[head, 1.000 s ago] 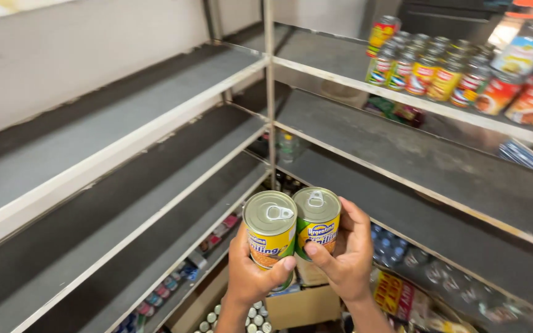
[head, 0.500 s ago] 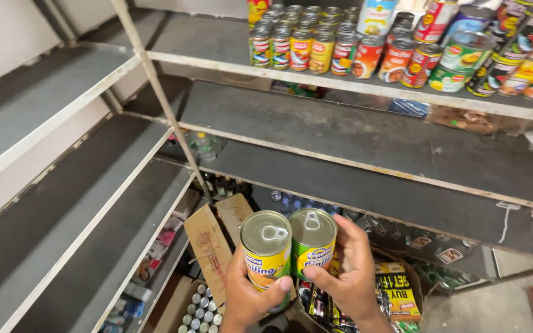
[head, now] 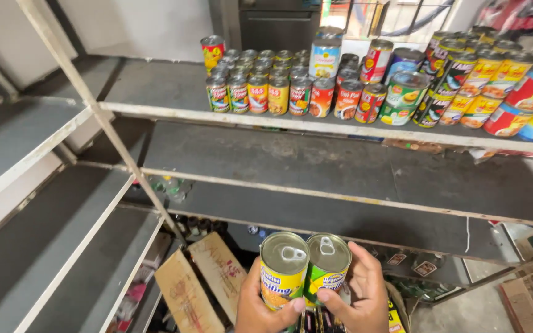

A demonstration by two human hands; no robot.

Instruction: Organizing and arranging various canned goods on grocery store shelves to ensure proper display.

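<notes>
Two upright pull-tab cans, yellow-labelled can (head: 283, 271) and green-labelled can (head: 326, 266), are standing side by side, touching, below the shelves.

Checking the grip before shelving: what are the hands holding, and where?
Two cans side by side: left hand wraps the yellow can, right hand the green can, each by its side wall.

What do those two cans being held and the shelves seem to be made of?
The two cans, gripped side by side by the left hand and right hand, look like metal: shiny silvery lids with pull tabs, wrapped in glossy yellow and green paper labels. The shelf seems a dull grey board, perhaps painted wood, with a worn, pale painted frame, likely metal.
</notes>
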